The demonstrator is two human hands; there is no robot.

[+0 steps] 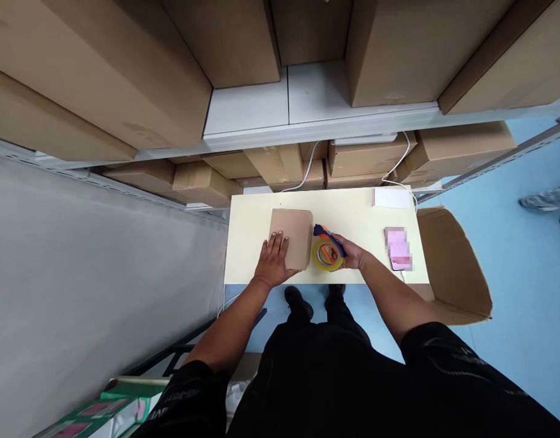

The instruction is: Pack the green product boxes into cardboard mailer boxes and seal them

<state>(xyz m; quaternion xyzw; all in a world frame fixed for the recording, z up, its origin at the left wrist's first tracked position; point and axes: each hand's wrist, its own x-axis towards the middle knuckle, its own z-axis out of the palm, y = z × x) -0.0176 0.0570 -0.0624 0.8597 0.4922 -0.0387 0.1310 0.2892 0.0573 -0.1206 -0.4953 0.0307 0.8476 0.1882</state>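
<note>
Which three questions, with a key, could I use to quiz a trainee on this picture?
1. True or false: the left hand rests on the white box.
2. What does the right hand hold?
3. Fill the gap: the white box stands near the far ___ corner of the table, from the person's viewpoint.

Key:
1. False; it rests on the brown carton.
2. A tape dispenser.
3. right

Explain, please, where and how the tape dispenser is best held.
Probably take the tape dispenser by its blue handle, from the right, where the right hand holds it: the handle runs along that side, while the yellow roll lies toward the cardboard box.
</note>
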